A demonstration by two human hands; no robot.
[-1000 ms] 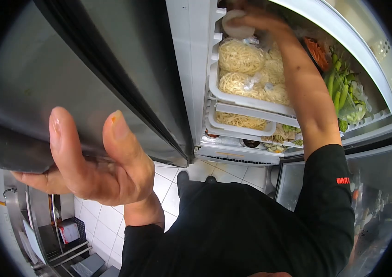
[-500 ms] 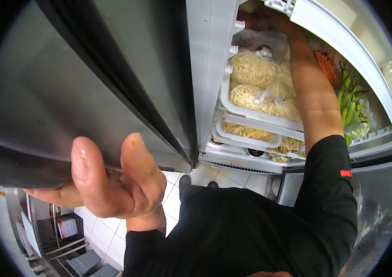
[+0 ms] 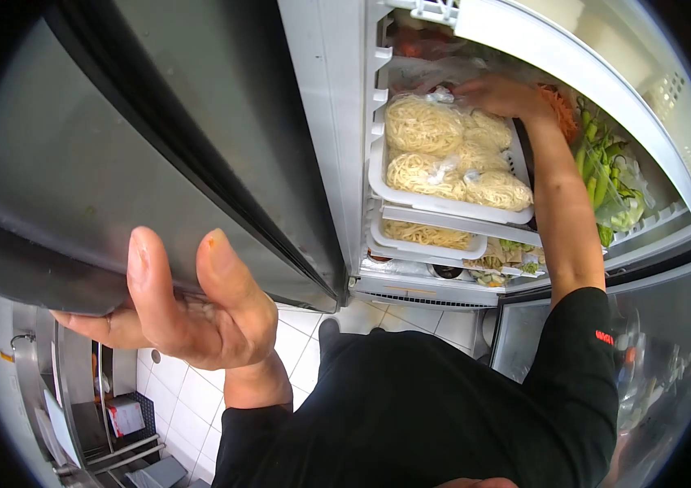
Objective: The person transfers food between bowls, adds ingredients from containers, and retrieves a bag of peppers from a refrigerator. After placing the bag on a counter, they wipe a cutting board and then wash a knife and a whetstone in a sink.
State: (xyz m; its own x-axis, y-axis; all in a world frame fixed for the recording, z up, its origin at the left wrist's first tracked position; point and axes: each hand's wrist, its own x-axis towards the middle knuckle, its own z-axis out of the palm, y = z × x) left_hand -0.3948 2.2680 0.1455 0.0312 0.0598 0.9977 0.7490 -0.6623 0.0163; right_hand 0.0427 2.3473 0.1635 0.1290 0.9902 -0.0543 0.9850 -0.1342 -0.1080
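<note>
My left hand (image 3: 199, 309) is raised beside the dark steel fridge door (image 3: 117, 179). Its thumb and index finger stand apart, while another finger reaches along the door's lower edge. Inside the fridge, my right hand (image 3: 501, 96) is at the back of a white tray (image 3: 451, 207) of bagged noodles (image 3: 424, 124). The fingers lie close together and point left, right at clear plastic film (image 3: 422, 75) and a knotted bag top. What they hold, if anything, is hidden.
Green chillies (image 3: 599, 175) in clear plastic and shredded orange vegetable (image 3: 558, 112) lie right of my forearm. A lower tray (image 3: 435, 244) holds more noodles. The open right-hand door rack (image 3: 581, 73) curves along the right. White floor tiles (image 3: 292, 346) and metal shelving (image 3: 77, 390) are below.
My right hand has come forward from deep inside the fridge to the noodle tray's back, its fingers now in sight. The view has shifted slightly; my left hand remains by the door.
</note>
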